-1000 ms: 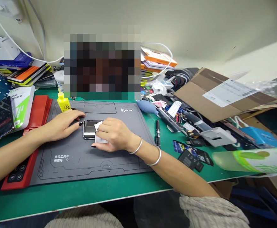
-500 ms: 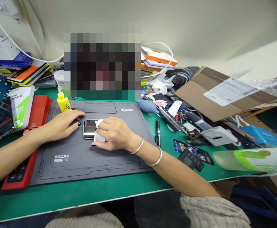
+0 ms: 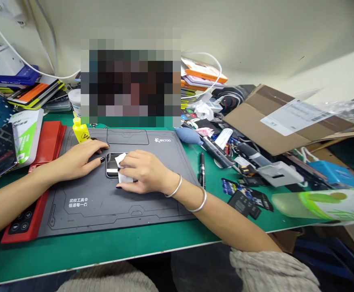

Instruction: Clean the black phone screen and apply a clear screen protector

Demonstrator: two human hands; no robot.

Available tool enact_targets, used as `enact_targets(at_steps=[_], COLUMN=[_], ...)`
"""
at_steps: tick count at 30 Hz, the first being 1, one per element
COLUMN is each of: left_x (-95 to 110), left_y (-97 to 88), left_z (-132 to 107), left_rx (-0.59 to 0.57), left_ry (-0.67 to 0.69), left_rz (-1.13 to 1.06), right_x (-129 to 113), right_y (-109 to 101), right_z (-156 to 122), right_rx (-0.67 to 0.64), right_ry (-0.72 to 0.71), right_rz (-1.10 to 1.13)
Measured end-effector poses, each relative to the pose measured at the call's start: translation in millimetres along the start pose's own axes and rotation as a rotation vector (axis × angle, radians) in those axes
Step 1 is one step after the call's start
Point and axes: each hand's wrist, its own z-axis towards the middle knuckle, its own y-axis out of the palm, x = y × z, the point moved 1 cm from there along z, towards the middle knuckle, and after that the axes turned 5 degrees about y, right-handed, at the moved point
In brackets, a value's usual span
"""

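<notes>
A phone (image 3: 111, 165) lies flat on the grey work mat (image 3: 110, 207), its dark glossy face up. My right hand (image 3: 145, 170) presses a folded white wipe (image 3: 124, 175) onto it, fingers bent over the wipe, and covers the phone's right part. Just left of the phone, my left hand (image 3: 84, 160) rests on the mat with its fingers stretched out and nothing in them. Beyond that hand stands a yellow bottle (image 3: 81, 130), its lower part hidden behind the fingers.
Along the mat's left side lies a red device with buttons (image 3: 23, 221). To the right are a black pen (image 3: 202, 170), a blue air blower (image 3: 189, 136), phone batteries (image 3: 240, 202) and an opened cardboard box (image 3: 256, 117). A blurred-out area covers the back centre.
My right hand has shifted very slightly left with the wipe on the phone. My left hand has stayed in place.
</notes>
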Motion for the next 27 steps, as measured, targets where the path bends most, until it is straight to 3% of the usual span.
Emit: enact_targets(at_steps=[8,27], left_x=[1.3,-0.3], left_y=[-0.6,0.5], left_z=[-0.2,-0.5], left_rx=[-0.005,0.004], left_ry=[0.001,0.004], left_rz=[-0.005,-0.013], right_x=[0.0,0.4], right_y=[2.6,1.8], right_z=[-2.3,0.4], right_rx=[0.116,0.03], right_ry=[0.089,0.052], right_rz=[-0.045,0.059])
